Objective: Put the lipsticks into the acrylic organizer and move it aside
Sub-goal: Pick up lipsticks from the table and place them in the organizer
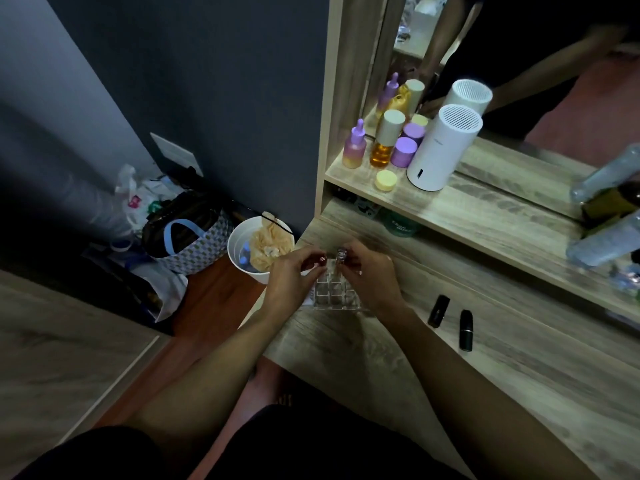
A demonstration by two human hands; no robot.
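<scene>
A clear acrylic organizer (334, 293) with a grid of square cells stands on the wooden vanity top near its left edge. My left hand (292, 276) pinches a small dark red lipstick (322, 259) over the organizer's far left cells. My right hand (369, 273) holds a silvery lipstick (341, 255) upright over the far cells. Two black lipsticks lie on the vanity to the right: one (438, 311) closer to the organizer, the other (465, 330) beside it.
The raised shelf (485, 216) carries purple and amber bottles, a yellow jar (386, 180) and a white cylindrical device (439, 148) before a mirror. Clear bottles (604, 237) lie at the right. On the floor left stand a white bucket (242, 252) and bags (188, 237).
</scene>
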